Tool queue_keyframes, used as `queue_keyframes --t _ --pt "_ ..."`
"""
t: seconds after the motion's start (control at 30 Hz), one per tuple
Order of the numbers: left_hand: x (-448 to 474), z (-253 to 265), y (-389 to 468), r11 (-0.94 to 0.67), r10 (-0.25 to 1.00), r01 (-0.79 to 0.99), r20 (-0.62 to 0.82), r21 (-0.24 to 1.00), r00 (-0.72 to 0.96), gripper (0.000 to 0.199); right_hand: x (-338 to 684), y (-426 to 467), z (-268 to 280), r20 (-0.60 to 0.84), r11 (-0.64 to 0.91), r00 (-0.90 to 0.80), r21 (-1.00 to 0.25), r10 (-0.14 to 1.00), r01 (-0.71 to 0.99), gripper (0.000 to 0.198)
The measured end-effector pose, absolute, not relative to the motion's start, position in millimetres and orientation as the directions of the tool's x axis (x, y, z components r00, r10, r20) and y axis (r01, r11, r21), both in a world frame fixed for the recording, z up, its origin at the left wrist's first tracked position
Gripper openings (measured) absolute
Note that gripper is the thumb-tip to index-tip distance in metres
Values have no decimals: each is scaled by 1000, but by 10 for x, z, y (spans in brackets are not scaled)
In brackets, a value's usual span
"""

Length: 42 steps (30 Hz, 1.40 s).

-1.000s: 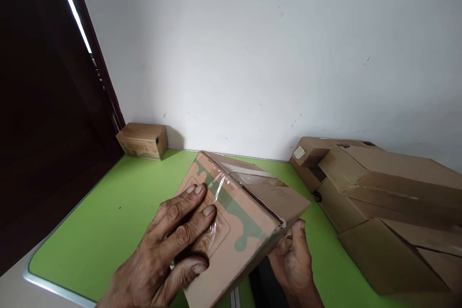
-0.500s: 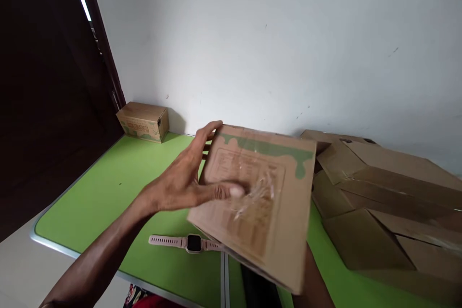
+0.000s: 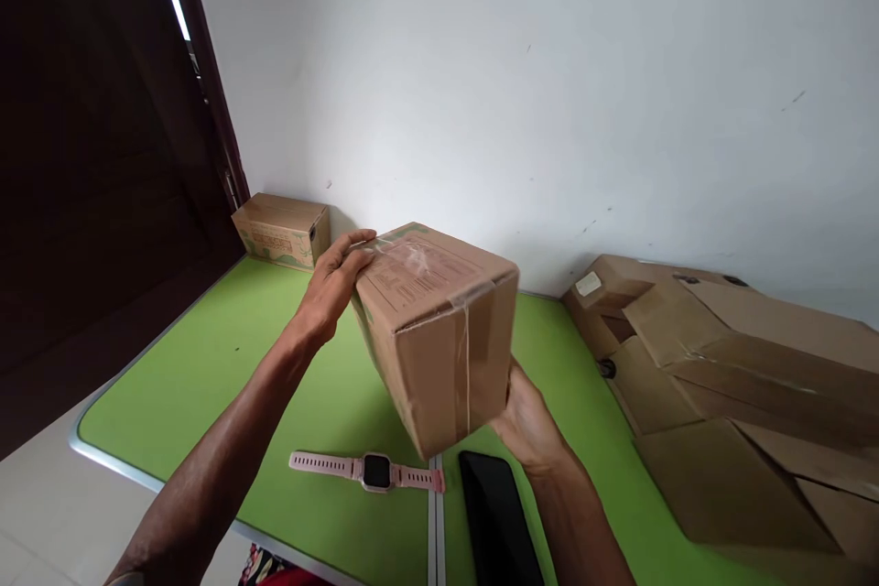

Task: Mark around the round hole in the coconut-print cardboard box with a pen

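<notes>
Black phone (image 3: 500, 517) and pink smartwatch (image 3: 375, 472) lie nearer than the taped box (image 3: 439, 293), held tilted above a green table (image 3: 206, 385). Half-open right hand (image 3: 527, 414) supports the taped box's right side; left hand (image 3: 336, 282), loosely spread, holds its upper left edge. Cardboard cartons (image 3: 742, 385) lie right of it; a printed carton (image 3: 275, 245), beyond it leftward.

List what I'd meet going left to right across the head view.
Dark brown door → small brown cardboard box with green print → left hand → larger taped brown cardboard box → right hand → big brown cardboard pile with folded flaps.
</notes>
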<state>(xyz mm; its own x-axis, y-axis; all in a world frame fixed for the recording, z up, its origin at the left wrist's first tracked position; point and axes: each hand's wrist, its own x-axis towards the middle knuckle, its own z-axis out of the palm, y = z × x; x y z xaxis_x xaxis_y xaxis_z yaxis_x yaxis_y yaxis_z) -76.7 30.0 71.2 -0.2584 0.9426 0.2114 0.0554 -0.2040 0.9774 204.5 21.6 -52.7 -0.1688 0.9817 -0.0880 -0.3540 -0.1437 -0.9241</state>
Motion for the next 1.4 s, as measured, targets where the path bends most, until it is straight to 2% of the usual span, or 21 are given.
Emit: queue_keyframes --t 0.1,0.17,0.27,0.37,0.5,0.6,0.73,0.9,1.0,1.1,1.23,1.3,1.4 --pt "-890 577 341 -206 911 92 226 974 -345 41 2116 115 -516 -145 -225 -229 -901 963 -372 70" --pt "-928 539 311 -210 901 115 238 971 -363 44 2118 38 -488 -120 -207 -229 -888 966 -411 77" --pt "-934 555 220 -208 906 157 251 965 -342 58 2056 -21 -443 -48 -108 -150 -900 988 -422 79" --pt "-930 624 99 -209 918 265 282 941 -280 72 1992 2 -435 -42 -47 -20 -924 999 -380 80" --pt "-981 722 -70 -320 910 422 400 848 -114 72 1979 75 -466 -73 -45 63 -930 995 -365 66" --pt "-1018 774 -195 -430 864 475 503 768 -31 64 1967 76 -465 -75 -64 16 -922 997 -382 65" --pt "-995 827 -341 -519 800 498 600 694 -3 57 1887 1 -468 -84 -107 -76 -912 994 -396 62" --pt "-1045 831 -382 -487 777 573 627 659 -61 63 1793 -75 -416 -89 -139 -142 -908 986 -396 64" --pt "-1139 776 -382 -440 783 595 612 672 -113 67 1824 -79 -295 -86 -133 -132 -907 988 -400 67" --pt "-1166 694 -424 -453 811 528 579 718 -91 71 1872 -82 -262 -89 -121 -96 -907 991 -404 69" --pt "-1092 625 -445 -477 826 387 553 789 -110 81 1737 -179 -498 -81 -172 -228 -892 970 -418 74" --pt "-1072 623 -410 -505 794 388 591 771 -143 73 1574 -271 -664 -70 -206 -323 -888 944 -410 70" --pt "-1095 632 -332 -558 763 398 638 729 -99 56 1323 -392 -842 -69 -234 -386 -887 920 -399 63"
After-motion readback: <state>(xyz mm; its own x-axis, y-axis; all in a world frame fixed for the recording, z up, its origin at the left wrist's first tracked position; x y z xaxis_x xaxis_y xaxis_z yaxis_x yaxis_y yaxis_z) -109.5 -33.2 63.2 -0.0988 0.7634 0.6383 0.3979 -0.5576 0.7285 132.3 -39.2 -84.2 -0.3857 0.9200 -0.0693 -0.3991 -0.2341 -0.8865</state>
